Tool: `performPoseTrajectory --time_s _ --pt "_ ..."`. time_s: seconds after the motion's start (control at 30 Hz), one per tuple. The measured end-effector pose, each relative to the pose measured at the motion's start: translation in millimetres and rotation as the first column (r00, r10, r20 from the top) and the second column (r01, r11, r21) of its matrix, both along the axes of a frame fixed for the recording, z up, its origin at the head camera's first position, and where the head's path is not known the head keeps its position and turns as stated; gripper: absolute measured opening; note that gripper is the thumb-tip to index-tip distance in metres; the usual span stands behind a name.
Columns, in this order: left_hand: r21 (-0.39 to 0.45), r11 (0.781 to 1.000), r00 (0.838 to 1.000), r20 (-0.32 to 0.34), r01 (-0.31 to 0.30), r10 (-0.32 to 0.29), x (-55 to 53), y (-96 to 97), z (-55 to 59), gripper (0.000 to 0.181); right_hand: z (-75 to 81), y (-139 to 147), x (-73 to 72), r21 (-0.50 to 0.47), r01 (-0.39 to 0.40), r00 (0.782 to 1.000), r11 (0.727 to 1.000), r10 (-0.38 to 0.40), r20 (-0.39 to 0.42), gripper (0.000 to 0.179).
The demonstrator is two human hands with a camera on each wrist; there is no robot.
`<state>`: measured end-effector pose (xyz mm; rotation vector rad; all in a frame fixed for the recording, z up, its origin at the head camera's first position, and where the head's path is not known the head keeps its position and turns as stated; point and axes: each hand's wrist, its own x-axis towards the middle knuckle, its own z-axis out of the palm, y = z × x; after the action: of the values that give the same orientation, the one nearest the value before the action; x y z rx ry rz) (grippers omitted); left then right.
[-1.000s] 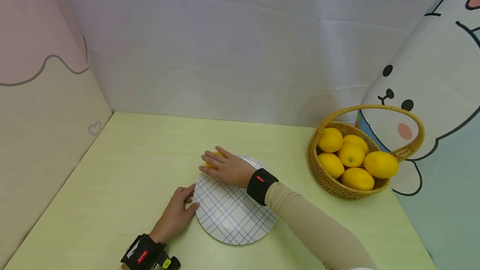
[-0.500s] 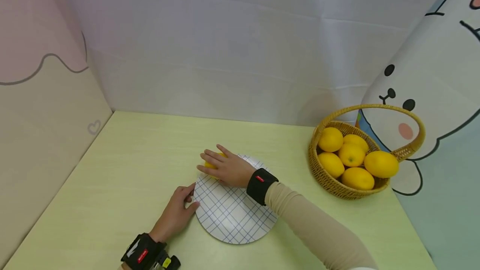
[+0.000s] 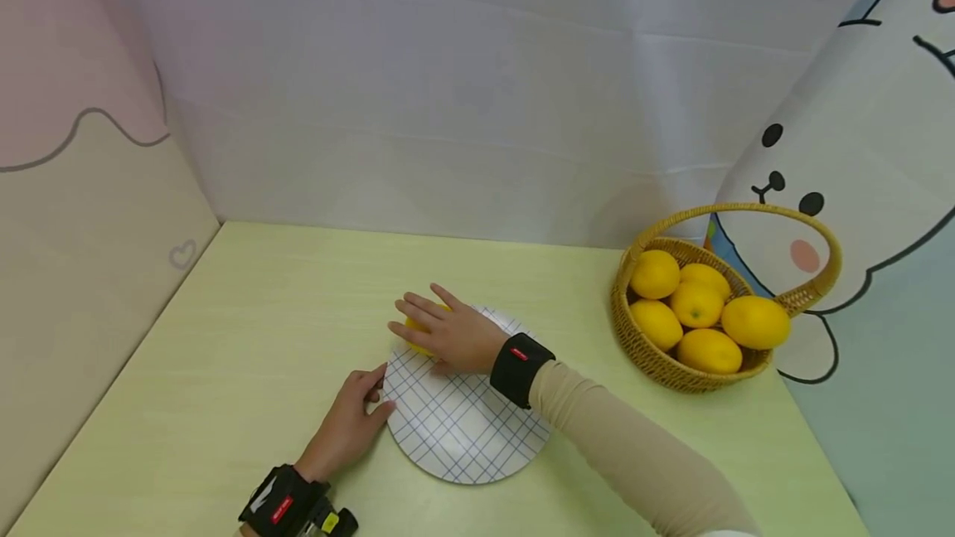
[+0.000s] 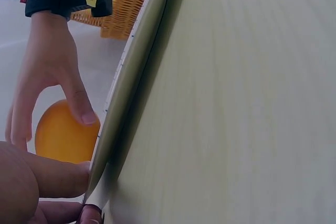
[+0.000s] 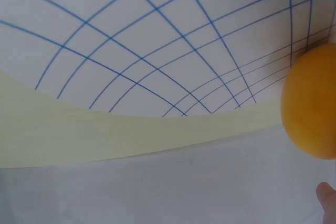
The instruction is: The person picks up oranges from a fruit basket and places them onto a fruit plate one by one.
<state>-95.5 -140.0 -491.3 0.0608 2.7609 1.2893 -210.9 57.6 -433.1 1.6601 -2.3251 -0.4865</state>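
A gridded plate (image 3: 470, 433) on the bench (image 3: 246, 355), with one lemon (image 4: 63, 135) at its far-left edge.
I see the left hand (image 3: 346, 421) pinching the plate's rim; the right hand (image 3: 464, 336), fingers outstretched, lies over the lemon and hides most of it from my head view. The right-wrist frame crops the fruit, so I cannot tell how much contact it has. A sleeve (image 3: 634, 446) covers the plate's right side; beyond stands a wicker basket (image 3: 652, 367) of lemons (image 3: 697, 305).
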Motion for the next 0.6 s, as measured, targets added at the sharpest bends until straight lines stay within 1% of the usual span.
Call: performPoseTrajectory --time_s 0.2,0.3,0.4,0.5,0.6 --pt "0.007 1.000 1.000 -0.001 0.003 -0.003 -0.1 0.2 0.5 0.061 10.7 1.2 9.1 -0.059 0.017 0.998 0.998 -0.013 0.063 0.096" --pt "0.010 1.000 1.000 -0.001 0.003 -0.003 -0.3 -0.2 0.4 0.061 20.3 3.7 16.7 -0.095 0.025 0.996 0.995 -0.017 0.085 0.095" --pt "0.009 1.000 1.000 0.004 0.004 -0.004 -0.4 -0.6 0.6 0.061 33.9 9.7 24.9 -0.141 0.034 0.995 0.989 -0.020 0.099 0.091" --pt "-0.001 1.000 1.000 0.009 0.003 -0.003 -0.4 -0.7 1.6 0.061 48.2 18.9 31.9 -0.196 0.068 0.991 0.978 -0.045 0.122 0.083" --pt "-0.011 1.000 1.000 0.016 -0.002 0.002 -0.1 -0.3 2.7 0.061 59.0 31.2 35.5 -0.259 0.135 0.985 0.956 -0.101 0.141 0.072"
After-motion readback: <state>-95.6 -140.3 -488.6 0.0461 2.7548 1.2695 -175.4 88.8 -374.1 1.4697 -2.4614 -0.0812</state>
